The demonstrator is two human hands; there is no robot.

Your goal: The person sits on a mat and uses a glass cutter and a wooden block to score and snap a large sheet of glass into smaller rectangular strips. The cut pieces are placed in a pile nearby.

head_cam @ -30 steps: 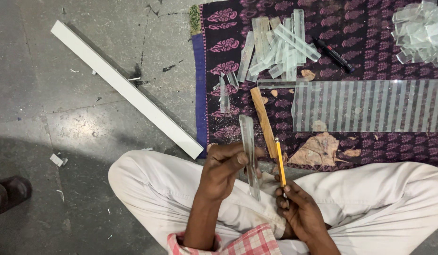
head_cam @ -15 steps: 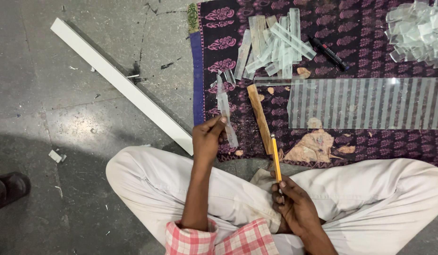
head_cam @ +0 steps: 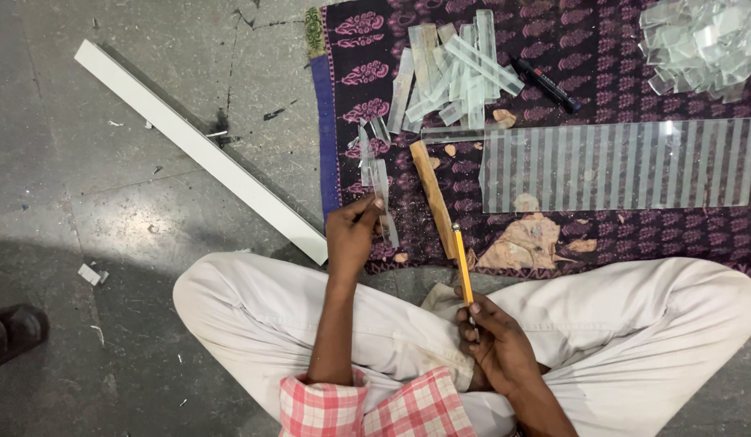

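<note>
Setting-down step, I judge: my left hand (head_cam: pixel 353 235) grips a narrow clear glass strip (head_cam: pixel 383 202) on the patterned purple cloth (head_cam: pixel 602 65); right hand (head_cam: pixel 497 344) holds a yellow pencil-like cutter (head_cam: pixel 462 263). Release next, gently.

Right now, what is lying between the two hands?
In the head view, a wooden stick lies on the cloth between the left hand, which holds a glass strip, and the right hand, which holds a yellow pencil.

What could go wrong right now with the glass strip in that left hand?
The left hand pinches a narrow glass strip bare-fingered; its edge might cut the fingers. It hangs over other small glass pieces on the patterned cloth, so setting it down carelessly could chip them. The right hand holds a yellow pencil-like tool pointing toward the wooden stick.
</note>
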